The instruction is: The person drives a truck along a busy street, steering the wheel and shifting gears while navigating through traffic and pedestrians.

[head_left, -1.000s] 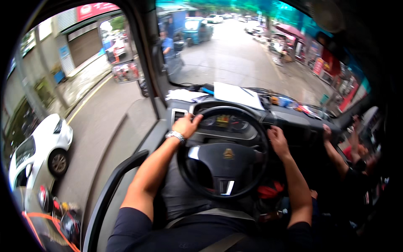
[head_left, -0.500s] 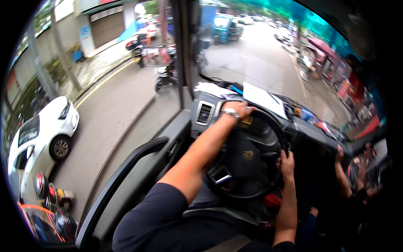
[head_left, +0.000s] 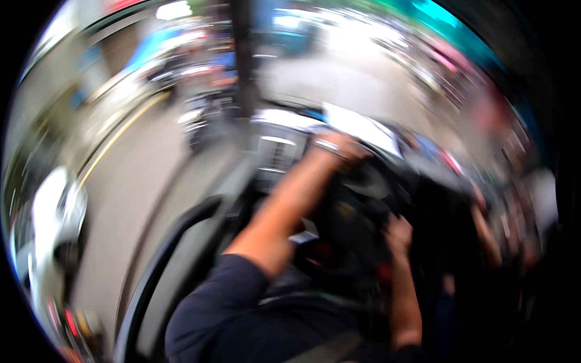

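The picture is smeared by motion. My left hand (head_left: pixel 350 147), with a watch (head_left: pixel 327 145) at its wrist, is closed over the top of a black steering wheel (head_left: pixel 346 215). Lower down, my right hand (head_left: pixel 398 233) is wrapped at the wheel's right side; its fingertips are blurred. A dark sleeve covers my left upper arm, and that forearm reaches across in front of the wheel's left part. Just beyond the wheel, white papers (head_left: pixel 363 130) lie on the dashboard.
A grey air vent (head_left: pixel 277 156) sits left of the wheel, above the door with its black grab handle (head_left: pixel 166 254). Outside are a white car (head_left: pixel 57 212), parked motorbikes (head_left: pixel 203 115) and a road ahead (head_left: pixel 339 72). Another person's arm (head_left: pixel 486 236) is raised at the right.
The view has swung and blurred, so the cab and street appear shifted left. My left hand sits farther right from the vent, still on the wheel. My right hand stays at its right side.
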`<control>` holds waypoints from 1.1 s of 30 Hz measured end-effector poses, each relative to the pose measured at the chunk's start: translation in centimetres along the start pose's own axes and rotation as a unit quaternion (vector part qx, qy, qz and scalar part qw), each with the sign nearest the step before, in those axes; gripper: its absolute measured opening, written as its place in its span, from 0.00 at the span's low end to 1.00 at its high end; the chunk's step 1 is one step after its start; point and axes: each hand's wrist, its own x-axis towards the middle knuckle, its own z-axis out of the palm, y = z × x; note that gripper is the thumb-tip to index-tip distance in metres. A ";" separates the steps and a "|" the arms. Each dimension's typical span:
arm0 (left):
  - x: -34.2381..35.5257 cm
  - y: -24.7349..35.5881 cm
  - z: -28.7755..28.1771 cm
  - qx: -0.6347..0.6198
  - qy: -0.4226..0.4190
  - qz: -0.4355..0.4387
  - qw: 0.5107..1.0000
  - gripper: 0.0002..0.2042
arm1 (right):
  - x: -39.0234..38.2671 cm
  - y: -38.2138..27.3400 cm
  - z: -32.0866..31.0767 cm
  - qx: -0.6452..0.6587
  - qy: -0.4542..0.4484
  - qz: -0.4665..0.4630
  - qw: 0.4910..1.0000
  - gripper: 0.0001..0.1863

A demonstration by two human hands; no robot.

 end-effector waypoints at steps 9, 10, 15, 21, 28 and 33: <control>1.1 -3.4 2.0 0.119 0.058 0.019 0.991 0.35 | -3.2 -12.7 6.4 0.143 0.119 0.285 0.940 0.35; 2.7 -6.1 3.8 0.109 0.047 0.023 0.993 0.36 | -3.6 -13.5 6.5 0.161 0.109 0.292 0.936 0.36; 0.9 -3.2 3.1 0.169 0.062 0.025 0.983 0.37 | -4.7 -14.7 5.9 0.186 0.082 0.336 0.920 0.42; 1.6 -5.4 5.6 0.156 0.087 -0.005 0.984 0.37 | -6.0 -14.1 8.0 0.214 0.091 0.331 0.915 0.41; 0.7 -4.4 3.7 0.162 0.078 0.000 0.984 0.37 | -5.6 -13.6 8.9 0.202 0.125 0.313 0.920 0.40; 0.4 -4.5 3.3 0.163 0.036 -0.032 0.985 0.39 | -5.6 -13.2 9.7 0.218 0.128 0.319 0.913 0.37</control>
